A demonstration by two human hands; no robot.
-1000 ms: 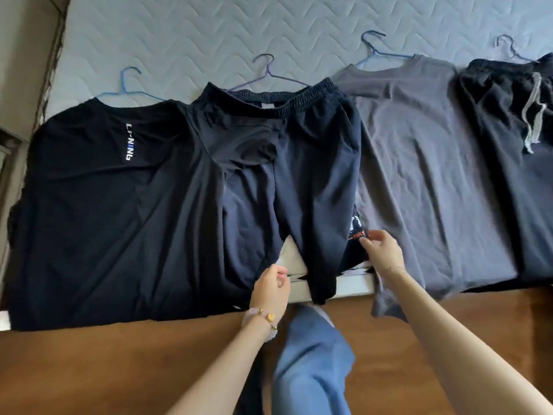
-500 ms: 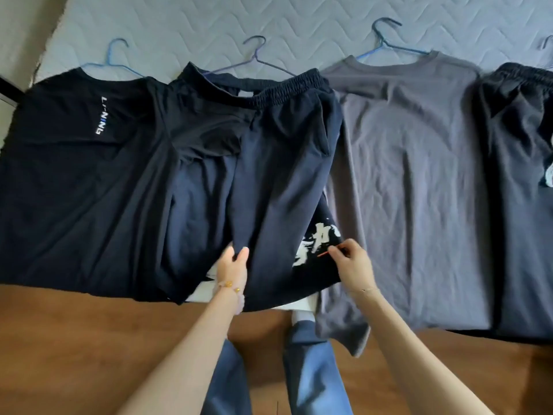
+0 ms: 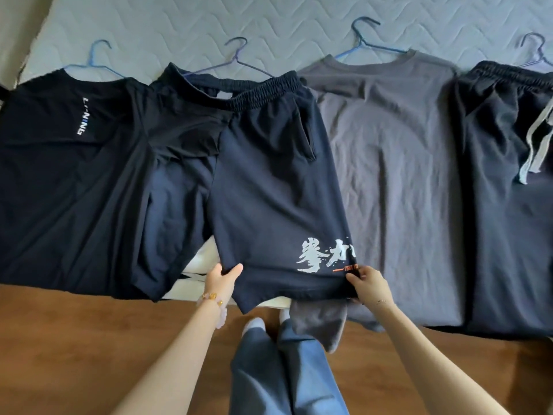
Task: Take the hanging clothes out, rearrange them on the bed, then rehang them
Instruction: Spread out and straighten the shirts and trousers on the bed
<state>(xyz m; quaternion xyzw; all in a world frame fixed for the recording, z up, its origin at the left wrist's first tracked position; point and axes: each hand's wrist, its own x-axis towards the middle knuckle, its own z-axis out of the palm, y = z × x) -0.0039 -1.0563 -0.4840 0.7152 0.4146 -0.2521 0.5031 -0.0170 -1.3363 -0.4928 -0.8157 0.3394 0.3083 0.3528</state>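
**Bed lot: four garments, two hands**

Our left hand (image 3: 223,280) pinches the navy shorts (image 3: 269,190) at the inner hem corner of the printed leg. Our right hand (image 3: 366,283) pinches the outer corner, fingers curled on the cloth. We log the shorts flat on the bed (image 3: 179,22), waistband at twelve o'clock on a wire hanger (image 3: 239,59). At nine o'clock, touching them: black T-shirt (image 3: 68,181). At three o'clock: grey T-shirt (image 3: 395,175), then black drawstring trousers (image 3: 502,205). At six o'clock: wooden floor (image 3: 74,339).
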